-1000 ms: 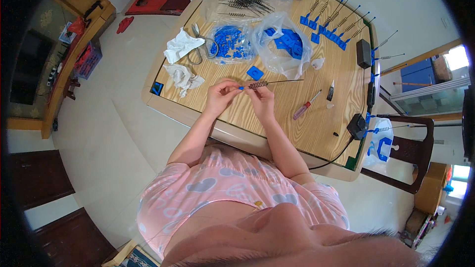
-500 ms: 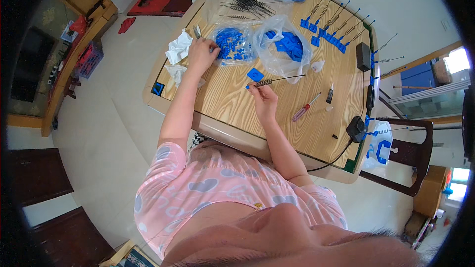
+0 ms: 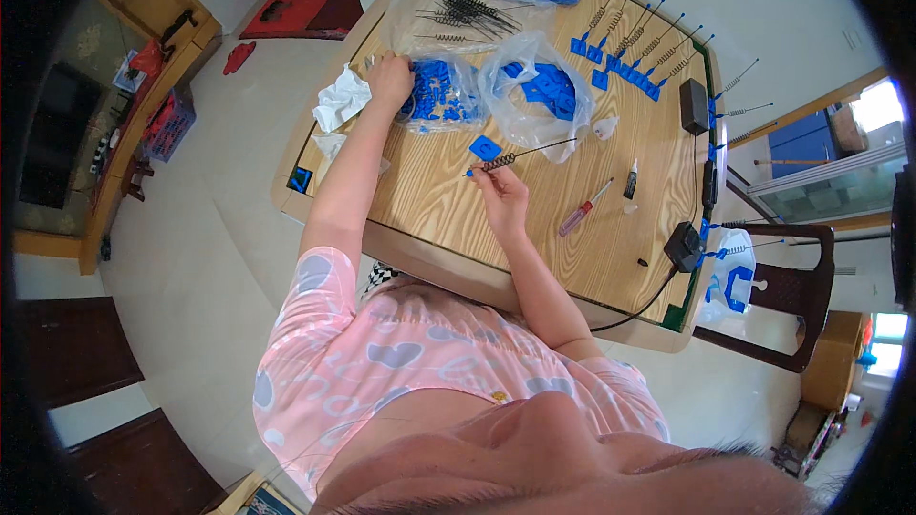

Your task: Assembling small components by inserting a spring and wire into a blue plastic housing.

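My right hand (image 3: 503, 195) pinches a black coil spring (image 3: 499, 162) with a long straight wire end pointing right and a small blue piece at its left end. Just beyond it, a flat blue square piece (image 3: 486, 148) lies on the table. My left hand (image 3: 389, 86) is at the left side of a clear bag of small blue parts (image 3: 441, 95), fingers curled down. Beside those fingers a grey metal tool (image 3: 370, 62) shows in part; what the fingertips hold, if anything, is hidden. Crumpled white tissue (image 3: 341, 100) lies beside my left wrist.
A clear bag of larger blue pieces (image 3: 549, 95) and a bag with black springs (image 3: 472, 14) lie farther back. Springs on blue bases (image 3: 630, 72) stand at the back right. A screwdriver (image 3: 584, 210), small tube (image 3: 631, 181) and black adapter (image 3: 683, 246) with a cable are at right.
My left hand has moved away from me and slightly left, from the small blue parts to the metal tool. My right hand still holds the spring in nearly the same place.
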Motion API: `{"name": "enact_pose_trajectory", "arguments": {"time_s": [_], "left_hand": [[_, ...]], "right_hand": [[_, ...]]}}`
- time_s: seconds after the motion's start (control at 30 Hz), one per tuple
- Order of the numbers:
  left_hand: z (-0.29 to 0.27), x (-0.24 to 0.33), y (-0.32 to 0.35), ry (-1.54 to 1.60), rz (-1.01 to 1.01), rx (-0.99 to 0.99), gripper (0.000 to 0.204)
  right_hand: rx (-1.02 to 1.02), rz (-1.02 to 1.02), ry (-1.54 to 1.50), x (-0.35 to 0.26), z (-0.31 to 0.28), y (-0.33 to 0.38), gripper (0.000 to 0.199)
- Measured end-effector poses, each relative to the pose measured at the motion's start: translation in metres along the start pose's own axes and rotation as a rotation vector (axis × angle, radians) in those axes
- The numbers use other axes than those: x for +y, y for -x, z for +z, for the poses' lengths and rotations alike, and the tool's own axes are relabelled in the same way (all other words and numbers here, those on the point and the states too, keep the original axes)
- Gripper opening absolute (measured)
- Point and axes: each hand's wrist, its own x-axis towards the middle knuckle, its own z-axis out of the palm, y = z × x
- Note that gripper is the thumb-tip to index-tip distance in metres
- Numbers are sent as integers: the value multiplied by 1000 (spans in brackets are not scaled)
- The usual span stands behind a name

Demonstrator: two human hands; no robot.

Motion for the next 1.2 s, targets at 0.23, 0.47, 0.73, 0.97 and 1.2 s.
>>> {"name": "enact_pose_trajectory", "arguments": {"time_s": [0.23, 0.47, 0.73, 0.97, 1.2], "left_hand": [[-3, 6, -9, -95, -72, -70, 23], [-55, 22, 39, 382, 12, 112, 19], [-50, 69, 197, 1239, -59, -12, 16], [-63, 75, 210, 1177, -43, 55, 16], [-83, 76, 217, 1150, -11, 62, 15]], "right_hand": [[-27, 23, 25, 2, 1, 1, 10], [97, -1, -63, 4, -9, -7, 9], [-106, -87, -293, -22, -5, -5, 14], [-240, -71, -297, -47, 6, 6, 19], [-229, -84, -186, -57, 11, 11, 15]]}}
